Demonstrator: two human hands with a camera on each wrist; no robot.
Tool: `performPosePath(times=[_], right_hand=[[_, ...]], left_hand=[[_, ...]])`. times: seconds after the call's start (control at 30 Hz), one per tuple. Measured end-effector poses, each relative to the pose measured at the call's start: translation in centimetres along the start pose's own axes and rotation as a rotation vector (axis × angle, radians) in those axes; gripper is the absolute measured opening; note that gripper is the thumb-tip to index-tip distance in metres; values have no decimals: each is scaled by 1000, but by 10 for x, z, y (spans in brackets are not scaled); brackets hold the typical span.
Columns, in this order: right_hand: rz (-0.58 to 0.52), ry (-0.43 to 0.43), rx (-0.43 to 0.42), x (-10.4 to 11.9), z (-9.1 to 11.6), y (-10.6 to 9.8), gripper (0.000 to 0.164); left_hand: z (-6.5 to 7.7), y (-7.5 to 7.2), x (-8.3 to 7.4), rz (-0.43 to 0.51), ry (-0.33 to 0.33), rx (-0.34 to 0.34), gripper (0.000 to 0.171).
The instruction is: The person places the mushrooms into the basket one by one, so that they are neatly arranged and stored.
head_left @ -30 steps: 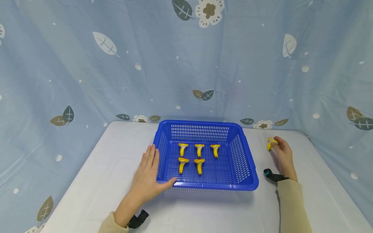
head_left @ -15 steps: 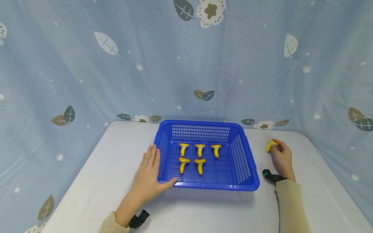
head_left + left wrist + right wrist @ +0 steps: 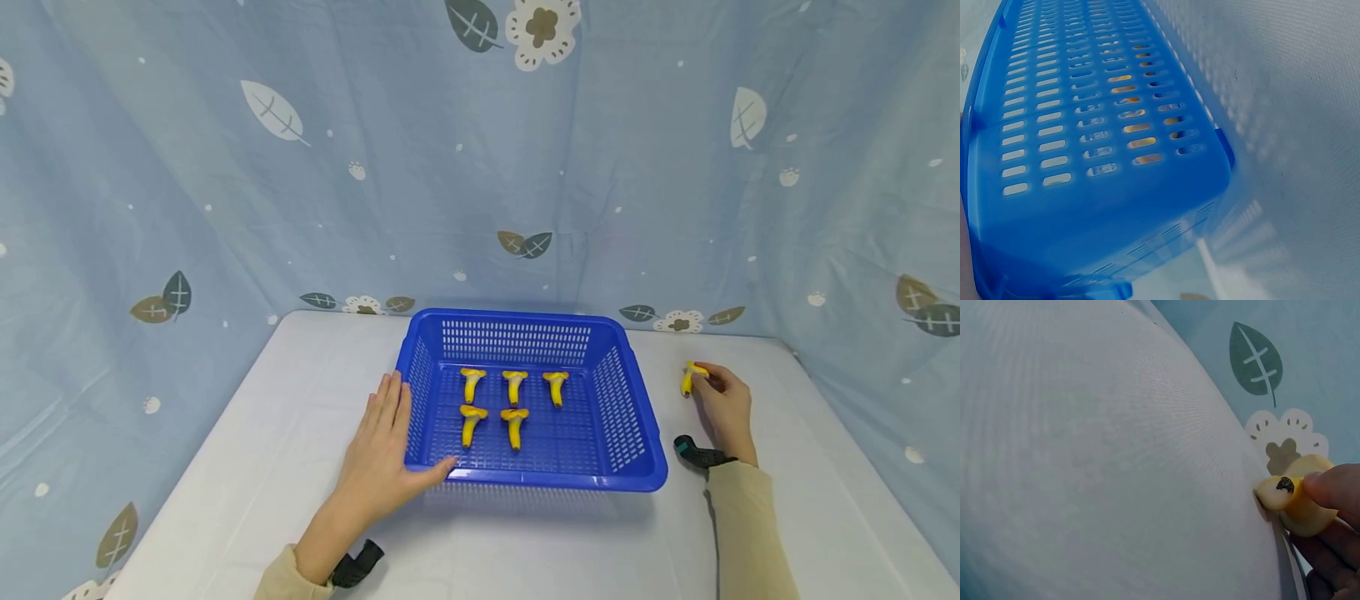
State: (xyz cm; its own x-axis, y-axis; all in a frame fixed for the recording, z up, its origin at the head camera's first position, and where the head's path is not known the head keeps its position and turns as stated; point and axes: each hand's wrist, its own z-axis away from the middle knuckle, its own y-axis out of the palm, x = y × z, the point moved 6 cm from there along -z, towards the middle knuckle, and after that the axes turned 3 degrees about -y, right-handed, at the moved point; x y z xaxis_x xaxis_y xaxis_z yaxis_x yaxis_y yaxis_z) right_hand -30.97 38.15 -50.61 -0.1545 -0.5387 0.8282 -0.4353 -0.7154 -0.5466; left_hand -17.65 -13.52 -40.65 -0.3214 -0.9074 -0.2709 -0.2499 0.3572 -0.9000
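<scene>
My right hand (image 3: 727,408) pinches a yellow mushroom (image 3: 687,383) between thumb and fingers, to the right of the blue basket (image 3: 525,479). In the right wrist view the dark-tipped stem end of this mushroom (image 3: 1282,492) faces the camera, low over or touching the white cloth; I cannot tell which. My left hand (image 3: 375,462) rests on the basket's near left corner, its straight fingers along the left rim and its thumb over the front rim. Inside the basket lie several similar mushrooms (image 3: 514,429) in two rows, caps toward the back.
The basket stands on a white-covered table (image 3: 540,558). A blue patterned curtain (image 3: 525,167) hangs behind and on both sides. Black wrist devices show at the left wrist (image 3: 357,565) and right wrist (image 3: 701,454). Through the basket's slots in the left wrist view, yellow mushrooms (image 3: 1141,142) show.
My right hand has shifted slightly left and nearer with the pinched mushroom. The left hand, the basket and the mushrooms inside it stay in place.
</scene>
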Motion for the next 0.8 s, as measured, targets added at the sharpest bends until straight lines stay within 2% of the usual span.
performPosePath(times=[0.8], right_hand=[[65,16,0,8,3,-4,38]], left_hand=[[0,0,1,-9,-8,9,113]])
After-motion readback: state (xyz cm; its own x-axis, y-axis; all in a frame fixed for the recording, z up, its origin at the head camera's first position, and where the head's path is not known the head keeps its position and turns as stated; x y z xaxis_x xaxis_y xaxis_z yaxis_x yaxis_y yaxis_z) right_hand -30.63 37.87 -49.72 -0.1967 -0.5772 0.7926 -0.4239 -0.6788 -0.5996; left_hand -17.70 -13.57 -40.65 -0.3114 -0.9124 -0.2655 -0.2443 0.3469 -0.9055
